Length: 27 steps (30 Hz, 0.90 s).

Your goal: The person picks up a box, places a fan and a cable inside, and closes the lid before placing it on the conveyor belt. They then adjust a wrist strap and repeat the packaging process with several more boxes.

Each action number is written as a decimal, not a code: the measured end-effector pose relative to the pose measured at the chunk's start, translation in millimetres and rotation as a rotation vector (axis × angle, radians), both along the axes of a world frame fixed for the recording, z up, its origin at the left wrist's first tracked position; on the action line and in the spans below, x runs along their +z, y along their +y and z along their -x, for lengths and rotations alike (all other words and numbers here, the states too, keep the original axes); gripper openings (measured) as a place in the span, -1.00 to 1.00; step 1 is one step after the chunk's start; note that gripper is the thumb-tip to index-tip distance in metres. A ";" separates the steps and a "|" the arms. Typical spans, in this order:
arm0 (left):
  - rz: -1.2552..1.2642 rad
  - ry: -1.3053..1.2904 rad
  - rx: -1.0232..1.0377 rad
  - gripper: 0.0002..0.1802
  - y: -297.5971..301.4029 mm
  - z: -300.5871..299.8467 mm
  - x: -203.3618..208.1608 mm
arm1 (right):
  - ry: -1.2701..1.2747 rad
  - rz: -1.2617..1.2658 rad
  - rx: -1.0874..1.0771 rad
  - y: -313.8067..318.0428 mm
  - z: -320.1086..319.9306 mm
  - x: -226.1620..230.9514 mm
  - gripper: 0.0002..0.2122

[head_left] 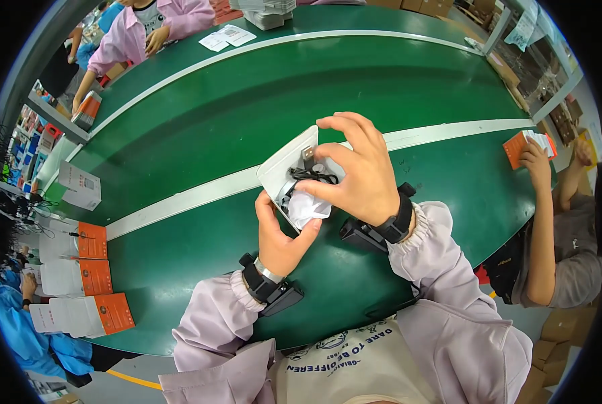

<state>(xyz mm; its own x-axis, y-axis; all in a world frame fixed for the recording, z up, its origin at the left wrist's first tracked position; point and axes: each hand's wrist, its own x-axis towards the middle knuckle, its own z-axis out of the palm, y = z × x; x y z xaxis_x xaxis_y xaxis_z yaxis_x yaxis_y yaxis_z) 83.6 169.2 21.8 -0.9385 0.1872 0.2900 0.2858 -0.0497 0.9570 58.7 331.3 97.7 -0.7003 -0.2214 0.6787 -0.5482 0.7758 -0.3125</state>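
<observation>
Left hand [279,237] clamped on lower edge of shallow white moulded plastic tray [282,170], held above green table [200,121]. Right hand [356,172] closed over coiled black cable [312,176] and crumpled white bag [307,207] in tray. Cable seated; bag apparently half tucked; orange-and-white cartons [85,277] left of left hand.

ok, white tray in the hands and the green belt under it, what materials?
Thin white moulded tray: likely formed plastic, matte, with raised edges and shaped pockets holding a black cable. Wide green belt: looks like smooth rubber or PVC, slightly glossy, seamless, with white stripes. Neither is certain.
</observation>
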 end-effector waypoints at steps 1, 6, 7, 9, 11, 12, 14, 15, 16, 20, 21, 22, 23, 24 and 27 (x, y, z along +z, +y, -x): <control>-0.007 -0.014 -0.009 -0.17 -0.7 0.1 0.5 | 0.007 0.016 -0.001 -2.1 0.3 -0.7 -0.71; -0.034 0.027 -0.057 -0.13 8.9 6.0 -4.2 | -0.106 0.266 0.112 22.9 -3.6 2.3 -0.65; 0.065 0.079 -0.007 -0.14 10.0 6.8 -0.4 | -0.087 0.279 0.070 31.8 -5.3 -0.2 -0.65; 0.236 0.198 0.065 -0.14 19.3 10.4 6.6 | -0.300 0.696 0.075 62.4 -8.9 -24.6 -0.69; 0.247 0.180 0.009 -0.17 32.9 17.8 18.6 | -0.509 1.095 0.071 89.3 -15.6 -56.9 -0.76; 0.263 0.136 0.004 -0.20 43.2 21.9 23.5 | -0.625 1.287 0.053 103.3 -24.6 -77.3 -0.82; 0.260 0.117 -0.060 -0.22 64.6 30.9 28.4 | -0.599 1.471 -0.027 113.9 -37.6 -101.5 -0.85; 0.247 0.127 -0.046 -0.23 72.5 35.1 28.6 | -0.585 1.424 -0.073 115.4 -41.8 -97.4 -0.87; 0.234 0.138 -0.024 -0.23 77.8 37.7 31.2 | -0.575 1.377 -0.113 113.7 -42.5 -90.5 -0.88; 0.204 0.209 -0.073 -0.22 94.2 36.7 20.5 | -0.374 1.283 -0.186 108.3 -45.1 -92.9 -0.89; 0.204 0.201 -0.076 -0.21 96.7 34.7 21.2 | -0.291 1.240 -0.189 108.1 -45.1 -89.9 -0.89; 0.215 0.187 -0.066 -0.21 96.1 32.3 22.2 | -0.223 1.201 -0.181 104.9 -46.4 -83.4 -0.88; 0.201 0.199 -0.096 -0.21 99.1 30.4 22.8 | -0.195 1.195 -0.205 107.8 -50.6 -76.8 -0.88; 0.199 0.213 -0.081 -0.21 98.3 29.5 24.0 | -0.152 1.070 -0.236 105.9 -53.5 -65.0 -0.88; 0.191 0.233 -0.053 -0.20 102.3 23.8 26.8 | -0.076 0.816 -0.304 100.8 -63.8 -38.8 -0.87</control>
